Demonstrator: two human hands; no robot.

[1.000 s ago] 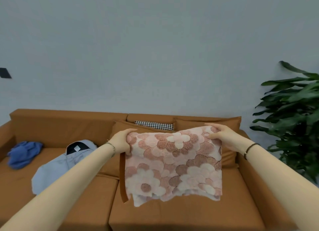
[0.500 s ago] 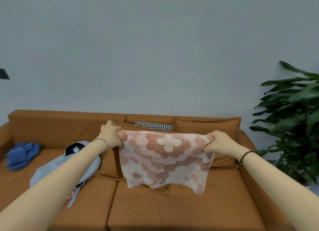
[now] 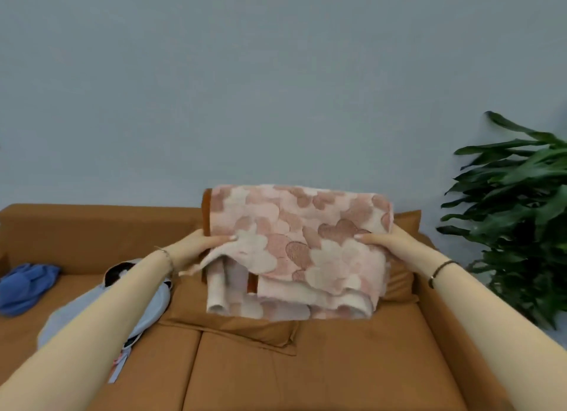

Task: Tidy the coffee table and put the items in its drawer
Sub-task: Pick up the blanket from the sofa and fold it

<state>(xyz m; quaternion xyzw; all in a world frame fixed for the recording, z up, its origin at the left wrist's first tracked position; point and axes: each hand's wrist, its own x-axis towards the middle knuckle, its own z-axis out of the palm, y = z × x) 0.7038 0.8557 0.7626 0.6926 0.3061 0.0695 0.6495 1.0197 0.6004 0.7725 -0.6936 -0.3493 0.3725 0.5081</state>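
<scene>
A pink and cream flowered blanket (image 3: 294,245), folded into several layers, is held up in front of me above the brown sofa (image 3: 306,364). My left hand (image 3: 196,248) grips its left edge, thumb on the front and fingers behind. Its right edge is held by my right hand (image 3: 389,242) in the same way. The blanket hides the cushions behind it. The coffee table and its drawer are out of view.
A light blue garment (image 3: 147,306) lies on the sofa seat under my left forearm, a darker blue cloth (image 3: 24,285) at the far left. A brown cushion (image 3: 233,324) lies flat below the blanket. A large green plant (image 3: 515,226) stands right of the sofa.
The blanket was stretched out by its top corners; it is now folded over into a thicker, higher bundle. Both hands moved from the top corners to its sides.
</scene>
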